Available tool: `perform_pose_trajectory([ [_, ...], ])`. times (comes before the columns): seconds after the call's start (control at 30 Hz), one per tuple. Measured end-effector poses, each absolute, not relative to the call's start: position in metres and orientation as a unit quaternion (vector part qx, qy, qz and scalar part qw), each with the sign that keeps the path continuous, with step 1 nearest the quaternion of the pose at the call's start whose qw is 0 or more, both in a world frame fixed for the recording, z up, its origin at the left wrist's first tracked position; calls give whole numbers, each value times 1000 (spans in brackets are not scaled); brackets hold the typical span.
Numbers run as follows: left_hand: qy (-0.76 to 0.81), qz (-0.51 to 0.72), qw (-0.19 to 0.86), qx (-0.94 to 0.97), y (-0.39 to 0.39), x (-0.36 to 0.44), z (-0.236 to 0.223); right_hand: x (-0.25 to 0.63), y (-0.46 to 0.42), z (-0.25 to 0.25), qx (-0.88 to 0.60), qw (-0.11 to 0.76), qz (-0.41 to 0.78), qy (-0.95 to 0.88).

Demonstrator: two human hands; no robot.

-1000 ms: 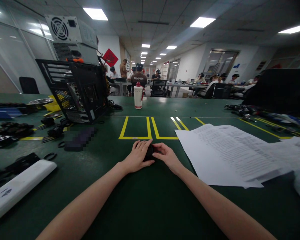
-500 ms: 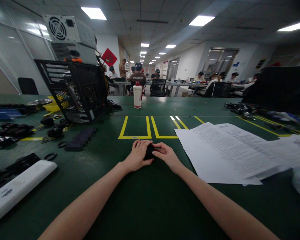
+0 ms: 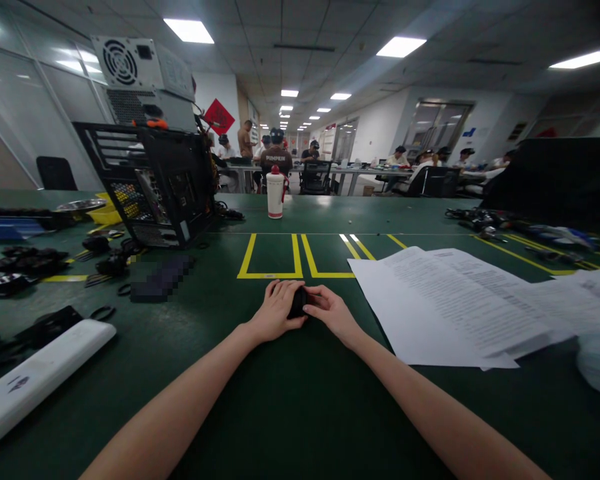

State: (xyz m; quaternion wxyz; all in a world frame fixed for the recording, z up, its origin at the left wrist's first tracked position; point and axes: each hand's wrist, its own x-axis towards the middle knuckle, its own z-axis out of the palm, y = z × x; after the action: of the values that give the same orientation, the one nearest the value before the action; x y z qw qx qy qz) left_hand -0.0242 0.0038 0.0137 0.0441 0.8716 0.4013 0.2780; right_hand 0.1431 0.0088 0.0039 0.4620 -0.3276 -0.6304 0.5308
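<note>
A small, rounded black object [image 3: 299, 304] sits between my hands on the green table [image 3: 290, 400]; its kind cannot be made out. My left hand [image 3: 277, 311] is wrapped over its left side, fingers on top and thumb along the near edge. From the right, my right hand [image 3: 331, 312] pinches the same object with thumb and fingertips. Much of it is hidden under the left fingers. Just beyond the hands, yellow tape [image 3: 270, 275] marks outlines on the tabletop. Printed paper sheets [image 3: 445, 307] lie right of my right hand.
On the left stand an open computer case [image 3: 155, 187] with a power supply [image 3: 130, 63] on top, black cables [image 3: 20, 260] and a long white bar [image 3: 45, 380]. A white bottle with a red lid [image 3: 275, 193] stands ahead. Several people sit at tables farther back.
The view has shifted very slightly. Both hands stay around the black object, whose visible side looks smoother and rounder now; the right fingers have moved a little.
</note>
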Motion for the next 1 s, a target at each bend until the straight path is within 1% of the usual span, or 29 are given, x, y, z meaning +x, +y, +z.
perform_pose_trajectory([
  [0.4,407,289,34,866,4,-23,12,142,11,3,-351,477,512,-622],
  [0.57,406,284,36,868,3,-24,13,143,10,5,-333,448,545,-626],
  [0.77,405,283,34,869,3,-24,13,143,5,9,-313,453,555,-624],
  [1.0,407,282,39,868,2,-24,14,141,8,7,-342,479,514,-624],
])
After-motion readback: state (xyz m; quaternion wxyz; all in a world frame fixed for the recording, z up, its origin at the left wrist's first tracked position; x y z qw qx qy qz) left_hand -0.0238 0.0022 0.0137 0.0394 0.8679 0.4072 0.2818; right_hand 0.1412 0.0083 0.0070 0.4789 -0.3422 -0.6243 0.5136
